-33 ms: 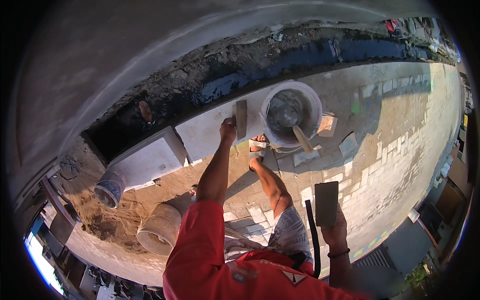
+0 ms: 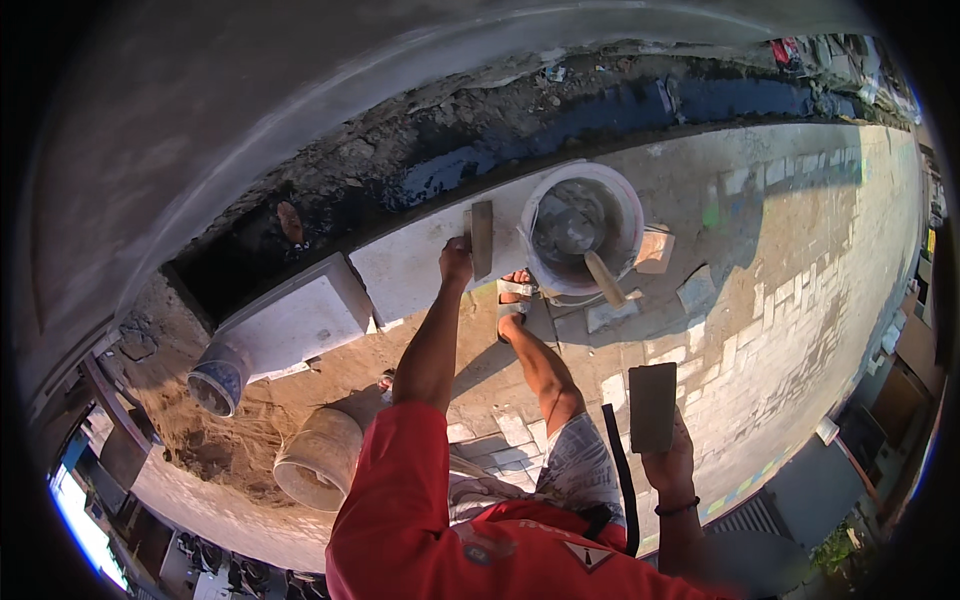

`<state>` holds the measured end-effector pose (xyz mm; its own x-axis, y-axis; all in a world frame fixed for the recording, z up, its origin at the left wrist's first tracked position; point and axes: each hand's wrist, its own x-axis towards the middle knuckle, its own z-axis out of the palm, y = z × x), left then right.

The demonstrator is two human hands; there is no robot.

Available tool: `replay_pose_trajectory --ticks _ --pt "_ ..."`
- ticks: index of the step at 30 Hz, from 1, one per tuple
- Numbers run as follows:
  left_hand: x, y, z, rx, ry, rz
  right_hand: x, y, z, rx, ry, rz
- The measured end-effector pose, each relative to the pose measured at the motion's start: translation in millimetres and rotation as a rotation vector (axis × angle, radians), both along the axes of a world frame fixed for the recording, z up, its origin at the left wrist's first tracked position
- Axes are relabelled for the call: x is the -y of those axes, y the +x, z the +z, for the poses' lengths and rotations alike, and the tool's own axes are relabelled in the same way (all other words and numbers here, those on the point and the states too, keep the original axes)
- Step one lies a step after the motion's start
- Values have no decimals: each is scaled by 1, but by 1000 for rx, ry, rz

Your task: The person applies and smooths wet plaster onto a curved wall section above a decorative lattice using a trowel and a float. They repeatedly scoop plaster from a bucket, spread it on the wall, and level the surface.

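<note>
My left hand (image 2: 456, 262), arm stretched forward, is closed around the handle of a plastering float (image 2: 483, 238), a narrow rectangular tool tilted on edge above a pale slab (image 2: 405, 252). Just right of it stands a white bucket (image 2: 638, 215) holding wet grey mortar (image 2: 568, 222). A tool with a pale handle (image 2: 604, 277) leans out over the bucket's near rim. Closer to my body, on the right, my right hand (image 2: 674, 460) grips a dark grey rectangular plate (image 2: 653, 408), held upright. Its back and most of my fingers are hidden, so I cannot tell its kind.
Beyond the slabs runs an open ditch (image 2: 600, 120) with dark water, below a grey wall (image 2: 200, 130). Two more buckets lie tipped at left, a small one (image 2: 218, 380) and a larger one (image 2: 322, 455). Broken tile pieces (image 2: 697, 290) lie on the paving (image 2: 780, 290).
</note>
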<state>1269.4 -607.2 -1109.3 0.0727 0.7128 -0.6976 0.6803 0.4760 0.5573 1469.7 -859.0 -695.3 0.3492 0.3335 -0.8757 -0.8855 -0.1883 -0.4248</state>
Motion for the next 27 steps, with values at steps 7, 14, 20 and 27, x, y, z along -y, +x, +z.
replay_pose_trajectory --ticks 7,14,20,27 --pt "17 25 14 -79 217 10 -8 1 -1 -30 23 -16" --pt "25 62 20 -46 152 121 4 0 -16 -56 103 31" --pt "36 83 24 90 206 261 -4 -3 -13 -85 116 -5" --pt "33 76 -18 305 206 216 -4 -5 -18 -52 115 46"
